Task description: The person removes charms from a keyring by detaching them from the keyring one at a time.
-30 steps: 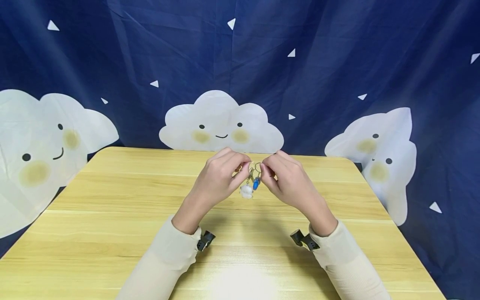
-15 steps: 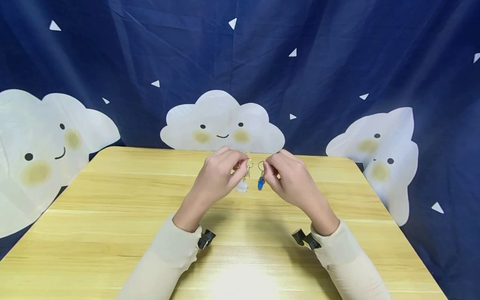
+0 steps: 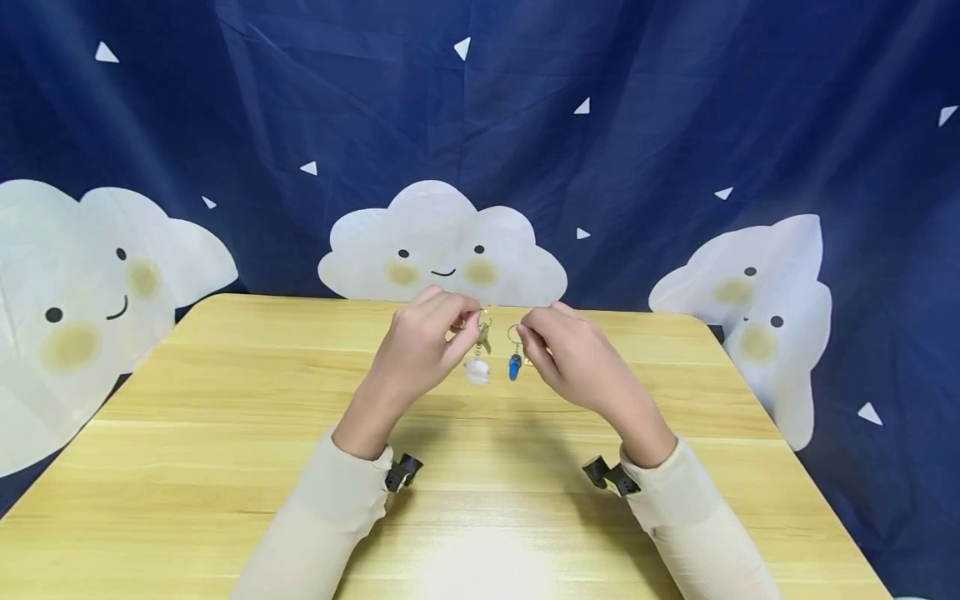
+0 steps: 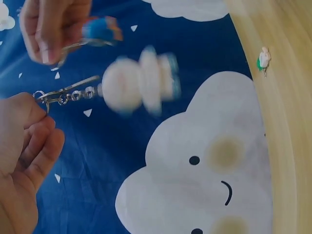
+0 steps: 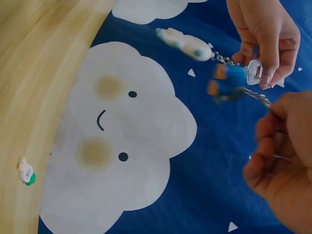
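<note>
Above the table, my left hand (image 3: 427, 340) pinches a metal key ring (image 3: 487, 317) between thumb and forefinger. A brass-coloured key (image 3: 484, 337) and a white figure charm (image 3: 477, 372) with pale blue parts, blurred in the left wrist view, hang from it. Just to the right, my right hand (image 3: 572, 354) pinches a second ring (image 3: 514, 332). From that ring dangles a blue charm (image 3: 514, 367) with orange ends, seen blurred in the right wrist view. A gap separates the two rings in the head view. The fingertips partly hide both rings.
A small white and green charm (image 4: 263, 58) lies on the wooden table (image 3: 225, 433), seen in both wrist views. Behind the table's far edge hangs a dark blue curtain (image 3: 480, 125) printed with clouds. Each cuff bears a small black wrist camera (image 3: 403, 472).
One second ago the two rings were close together, seeming to overlap. Now they are apart. My left hand has moved left with the key and white charm; my right hand stays nearly in place.
</note>
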{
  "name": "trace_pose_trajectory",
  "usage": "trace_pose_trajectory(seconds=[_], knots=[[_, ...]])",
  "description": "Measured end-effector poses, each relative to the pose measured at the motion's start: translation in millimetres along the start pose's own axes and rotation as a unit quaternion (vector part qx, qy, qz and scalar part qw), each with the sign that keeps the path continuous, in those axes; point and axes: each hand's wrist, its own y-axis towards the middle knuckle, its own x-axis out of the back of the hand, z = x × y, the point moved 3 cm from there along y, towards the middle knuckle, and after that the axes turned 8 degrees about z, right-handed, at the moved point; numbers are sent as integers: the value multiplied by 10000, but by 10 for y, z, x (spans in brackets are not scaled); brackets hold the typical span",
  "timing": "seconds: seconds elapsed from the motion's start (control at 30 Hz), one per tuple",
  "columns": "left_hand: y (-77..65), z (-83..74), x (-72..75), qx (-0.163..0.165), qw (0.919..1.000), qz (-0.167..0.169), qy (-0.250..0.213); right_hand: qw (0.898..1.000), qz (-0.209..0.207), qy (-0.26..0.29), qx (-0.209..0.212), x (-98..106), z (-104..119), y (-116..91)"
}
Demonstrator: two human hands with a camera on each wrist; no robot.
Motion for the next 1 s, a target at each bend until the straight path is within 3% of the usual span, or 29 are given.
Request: trace_pose_trajectory(seconds=[0.13, 0.37, 0.57, 0.7, 1.0], knots=[[-21, 58, 67, 65, 10000, -36, 65, 9971, 654, 180, -352, -100, -73, 19], [-23, 94, 107, 104, 9999, -128, 40, 9905, 1188, 401, -564, -303, -241, 13], [-10, 83, 84, 52, 9999, -96, -5, 9746, 1992, 416, -931, -534, -436, -19], [-15, 82, 85, 66, 9999, -99, 23, 9635, 2474, 367, -952, -672, -561, 3], [-25, 74, 68, 12, 10000, -59, 25, 9573, 2678, 601, -904, -872, -832, 114]])
